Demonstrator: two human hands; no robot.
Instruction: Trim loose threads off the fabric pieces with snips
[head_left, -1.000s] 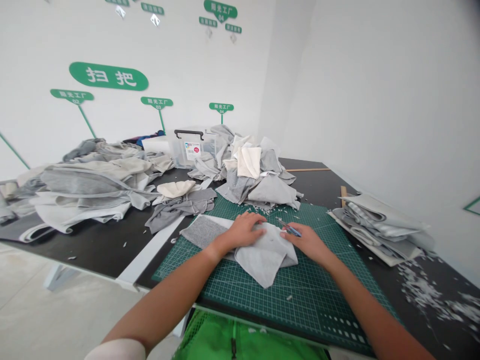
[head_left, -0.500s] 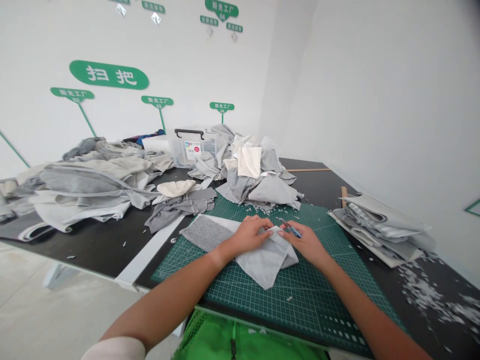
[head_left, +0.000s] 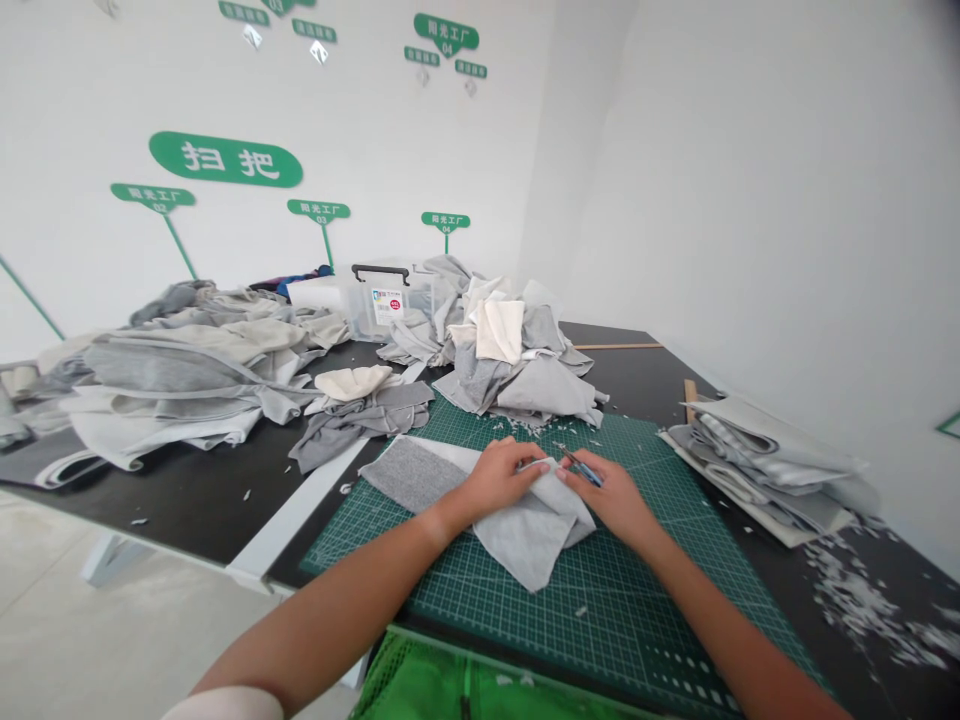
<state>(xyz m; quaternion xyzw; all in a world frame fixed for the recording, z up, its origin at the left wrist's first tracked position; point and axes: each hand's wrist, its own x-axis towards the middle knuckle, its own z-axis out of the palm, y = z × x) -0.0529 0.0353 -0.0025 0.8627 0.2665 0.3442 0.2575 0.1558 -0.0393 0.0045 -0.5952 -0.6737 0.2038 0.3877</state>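
A light grey cloth (head_left: 525,540) lies over the green cutting mat (head_left: 637,600), one corner lifted between my hands. My left hand (head_left: 499,480) is closed on the cloth, pinching its raised edge between thumb and fingers. Close by on the right, my right hand (head_left: 607,495) is closed round small blue-handled thread snips (head_left: 585,468), their metal tip pointing away and up to the left. Its thumb and fingertip also touch the raised edge of the cloth. A darker grey piece of cloth (head_left: 412,475) stretches out to the left beneath my left forearm.
Beyond the mat stands a heap of cloth pieces (head_left: 551,385), with a clear plastic box (head_left: 390,310) behind. More fabric (head_left: 172,375) covers the table's left side. At right are folded cloths (head_left: 757,460) and scattered white scraps (head_left: 870,600). A green mesh bag (head_left: 427,680) hangs at the front edge.
Both hands stay near the same spot at the lifted edge. The snips have shifted slightly in my right hand, and the cloth's hanging corner sits a little lower. The view has tilted slightly.
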